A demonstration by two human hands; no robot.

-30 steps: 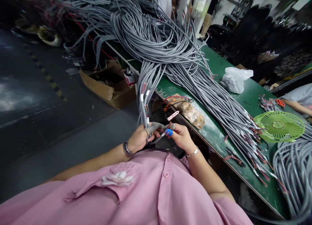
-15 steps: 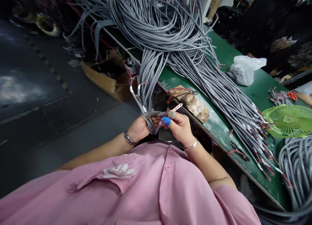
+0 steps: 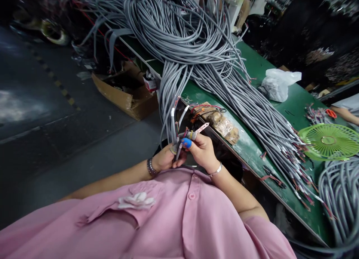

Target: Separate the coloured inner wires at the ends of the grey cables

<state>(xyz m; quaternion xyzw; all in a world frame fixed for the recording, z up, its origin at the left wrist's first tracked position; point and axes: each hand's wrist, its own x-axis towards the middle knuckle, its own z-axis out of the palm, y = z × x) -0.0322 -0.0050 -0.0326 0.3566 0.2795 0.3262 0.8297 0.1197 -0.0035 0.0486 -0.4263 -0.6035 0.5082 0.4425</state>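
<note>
Grey cables [image 3: 178,154] run through my left hand [image 3: 164,159], whose fingers are closed around them at my waist. Their stripped ends show white bands [image 3: 184,111] and thin coloured wires just above the hands. My right hand [image 3: 206,152] is pinched close beside it, against the cables and wires. A blue cover [image 3: 186,142] sits on its thumb, and fabric-like covers wrap some fingertips. From between the right thumb and fingers sticks a flat pink strip with holes [image 3: 203,127]. The exact contact between fingertips and wires is partly hidden.
A large heap of grey cables [image 3: 168,31] lies across the green table [image 3: 294,210]. A taped cardboard piece [image 3: 221,124] rests near its edge. Right of it are a green fan [image 3: 328,140] and a plastic bag [image 3: 277,85]. An open carton [image 3: 112,94] stands on the floor.
The grey cable ends have swung right and closer to my right hand. My left hand has turned and come nearer the right. The right hand has shifted slightly left and down.
</note>
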